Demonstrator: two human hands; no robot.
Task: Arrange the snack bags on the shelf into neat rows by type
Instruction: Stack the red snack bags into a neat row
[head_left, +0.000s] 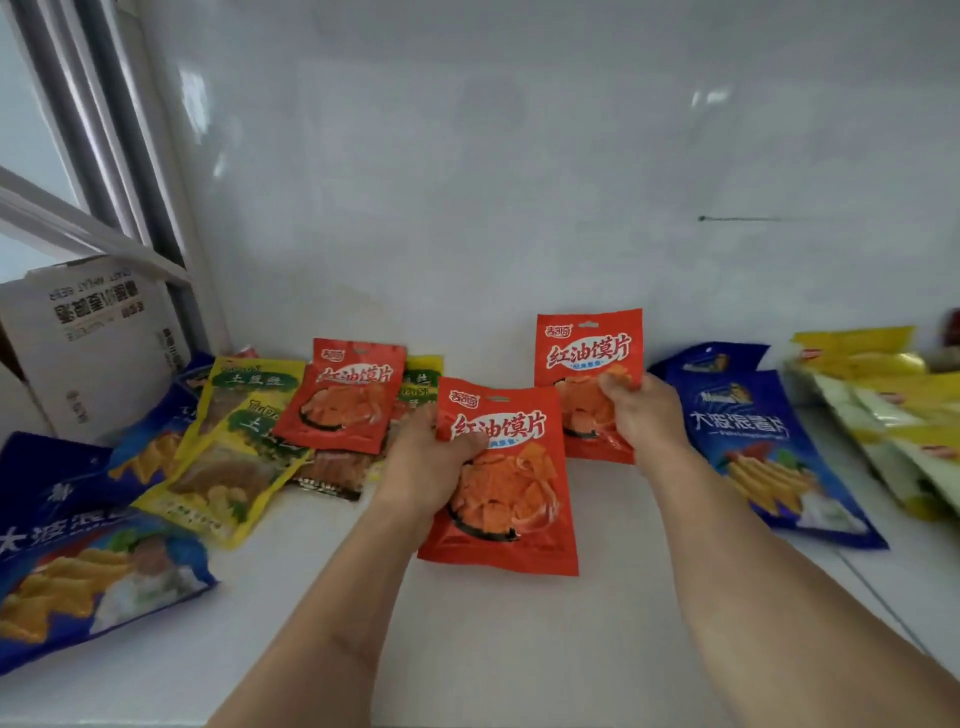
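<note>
A: Two red bags are being held at mid-shelf. The near red bag is pinched at its upper left edge by the left hand, thumb curled over the front. The far red bag is gripped at its lower right side by the right hand, fingers wrapped round it.

B: Step in hand?

A: Red type is being gathered, judged from both bags being lined front to back on the white shelf. A third red bag is left on the mixed pile at left, resting on the yellow bags.

B: Other types?

A: A blue bag lies flat just right of the right hand; another blue bag lies at far left. Pale yellow packs are stacked at the right edge. A cardboard box is seen behind the pile.

B: Next move?

A: Both held bags probably need setting down straight, one behind the other, then the third red one is to be fetched.
</note>
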